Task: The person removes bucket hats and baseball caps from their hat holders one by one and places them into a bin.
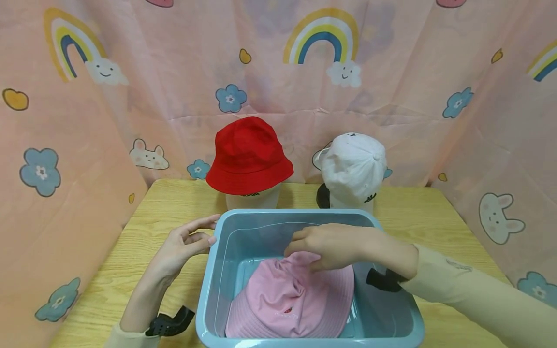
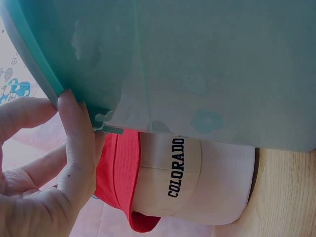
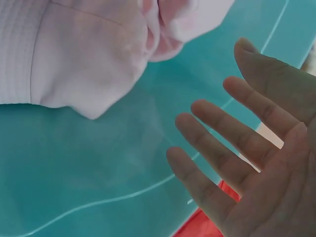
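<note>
A pink bucket hat [image 1: 287,299] lies in the light blue plastic tub [image 1: 209,290], its crown creased at the top. Over that crown is my right hand [image 1: 335,244]; in the right wrist view its fingers [image 3: 212,158] are spread, holding nothing, with a gap between them and the hat [image 3: 89,54]. My left hand [image 1: 183,246] is at the tub's far left corner, its fingertips touching the outside of the rim, as the left wrist view shows at the rim [image 2: 39,69].
Behind the tub, a red bucket hat [image 1: 250,157] sits over a beige cap [image 2: 173,173] lettered COLORADO. To its right stands a white cap [image 1: 354,166], with something black [image 1: 323,196] below it. The wooden table [image 1: 435,222] is backed by a patterned pink cloth [image 1: 174,58].
</note>
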`<move>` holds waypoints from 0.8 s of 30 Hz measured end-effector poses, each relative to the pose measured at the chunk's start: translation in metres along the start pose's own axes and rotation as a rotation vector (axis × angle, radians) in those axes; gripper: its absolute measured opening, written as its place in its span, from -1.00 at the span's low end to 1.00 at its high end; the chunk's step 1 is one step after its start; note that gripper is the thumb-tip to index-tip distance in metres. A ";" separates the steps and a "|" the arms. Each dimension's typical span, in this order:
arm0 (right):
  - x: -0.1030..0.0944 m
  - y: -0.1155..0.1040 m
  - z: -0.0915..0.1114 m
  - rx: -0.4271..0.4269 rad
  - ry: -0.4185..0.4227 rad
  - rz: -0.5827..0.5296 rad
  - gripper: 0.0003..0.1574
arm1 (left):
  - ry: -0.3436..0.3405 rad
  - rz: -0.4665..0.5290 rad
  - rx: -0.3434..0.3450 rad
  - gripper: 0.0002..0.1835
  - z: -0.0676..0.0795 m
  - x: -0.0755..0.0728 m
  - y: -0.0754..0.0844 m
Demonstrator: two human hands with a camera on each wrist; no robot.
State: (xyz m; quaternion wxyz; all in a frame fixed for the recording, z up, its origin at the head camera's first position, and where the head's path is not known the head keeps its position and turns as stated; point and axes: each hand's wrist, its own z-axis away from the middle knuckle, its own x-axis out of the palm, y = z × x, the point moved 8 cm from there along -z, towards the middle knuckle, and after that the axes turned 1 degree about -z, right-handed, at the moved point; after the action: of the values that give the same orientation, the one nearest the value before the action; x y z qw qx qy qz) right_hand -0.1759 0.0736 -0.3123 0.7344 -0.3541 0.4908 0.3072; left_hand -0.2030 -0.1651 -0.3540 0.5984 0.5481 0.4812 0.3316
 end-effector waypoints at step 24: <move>-0.027 0.014 0.030 0.025 0.164 -0.018 -0.50 | -0.005 0.006 0.003 -0.44 -0.001 0.000 0.000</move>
State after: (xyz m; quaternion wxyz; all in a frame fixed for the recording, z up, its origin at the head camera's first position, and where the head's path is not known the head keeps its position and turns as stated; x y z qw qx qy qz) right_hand -0.1809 0.1033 -0.2822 0.6989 -0.3732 0.5498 0.2644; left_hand -0.2035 -0.1650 -0.3541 0.5976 0.5512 0.4786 0.3315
